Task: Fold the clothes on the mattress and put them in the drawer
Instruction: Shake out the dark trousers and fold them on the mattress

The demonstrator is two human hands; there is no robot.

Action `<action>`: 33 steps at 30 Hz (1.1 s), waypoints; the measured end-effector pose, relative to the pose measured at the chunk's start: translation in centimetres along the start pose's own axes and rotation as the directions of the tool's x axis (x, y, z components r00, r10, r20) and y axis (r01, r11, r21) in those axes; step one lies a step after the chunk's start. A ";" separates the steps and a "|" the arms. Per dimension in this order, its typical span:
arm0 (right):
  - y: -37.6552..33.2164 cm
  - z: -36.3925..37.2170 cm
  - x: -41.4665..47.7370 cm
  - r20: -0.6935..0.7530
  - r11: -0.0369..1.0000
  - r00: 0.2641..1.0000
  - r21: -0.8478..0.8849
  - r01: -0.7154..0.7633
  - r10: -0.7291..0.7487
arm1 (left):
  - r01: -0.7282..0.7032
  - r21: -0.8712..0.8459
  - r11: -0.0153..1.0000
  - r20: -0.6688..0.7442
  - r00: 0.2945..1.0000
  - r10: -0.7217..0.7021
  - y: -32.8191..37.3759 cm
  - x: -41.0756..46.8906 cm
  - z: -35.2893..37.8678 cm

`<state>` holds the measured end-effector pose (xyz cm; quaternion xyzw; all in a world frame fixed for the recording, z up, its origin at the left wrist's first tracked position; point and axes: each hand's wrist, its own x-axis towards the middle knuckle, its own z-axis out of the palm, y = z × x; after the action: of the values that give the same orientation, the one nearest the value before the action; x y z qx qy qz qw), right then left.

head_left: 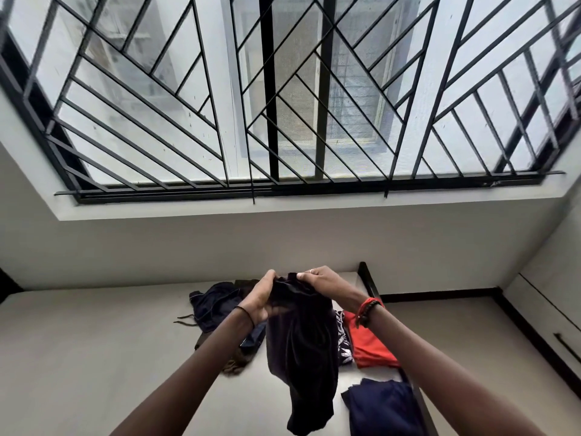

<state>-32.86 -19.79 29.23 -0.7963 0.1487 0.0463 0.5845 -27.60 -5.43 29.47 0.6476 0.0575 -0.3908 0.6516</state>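
Gripping dark garment [301, 350] — left hand [261, 298], right hand [323, 283].

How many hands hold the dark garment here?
2. The left hand grips the upper left of the dark garment; the right hand pinches its top right. Neither is hidden.

You face a wide window [141, 89] barred by a black grille [269, 89] of slanted bars, above a white sill [283, 206]. Below it, a dark skirting board [440, 295] runs along the pale wall [220, 243].
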 end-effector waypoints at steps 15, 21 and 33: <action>-2.5 -0.4 1.3 -0.173 0.997 0.984 -0.070 0.019 -0.031 | -0.111 0.073 0.991 -0.109 0.987 0.118 0.6 -0.7 0.9; -4.0 -0.3 1.5 -0.276 0.951 0.948 -0.301 0.070 -0.157 | -0.136 0.029 0.990 -0.057 0.989 0.137 0.1 -0.6 1.0; -1.2 0.6 0.3 0.314 0.867 0.946 -0.447 0.222 -0.080 | 0.030 -0.298 0.954 0.019 0.999 -0.026 0.4 -1.3 0.5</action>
<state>-32.15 -18.92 30.02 -0.9096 -0.0163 0.1491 0.3876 -28.50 -5.33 30.60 0.5381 0.1201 -0.3918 0.7366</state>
